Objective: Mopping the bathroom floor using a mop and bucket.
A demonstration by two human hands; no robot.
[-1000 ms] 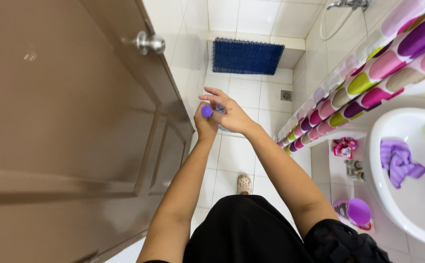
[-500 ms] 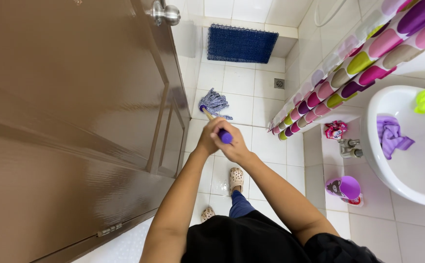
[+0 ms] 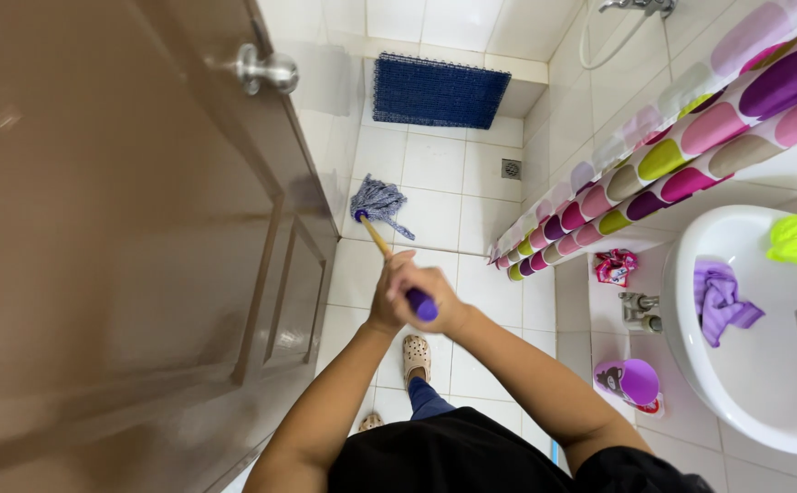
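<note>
On glossy tiles: stringy mop (image 3: 380, 200), both hands (image 3: 412, 297) gripping.

hands: left hand (image 3: 389, 301) and right hand (image 3: 437, 306) both wrapped round the top of the mop handle (image 3: 378, 239), purple end cap poking out just below the fingers (image 3: 408, 274)
mop head (image 3: 380, 199): blue-grey strings, out past the fingers on the white tiled floor (image 3: 435, 164), close to the brown door (image 3: 125, 237)
further out: blue mat (image 3: 440, 91)
right of the fingers: spotted shower curtain (image 3: 672, 155), white sink (image 3: 745, 365) with a purple cloth (image 3: 723, 301)
below the fingers: beige clog (image 3: 417, 356)
</note>
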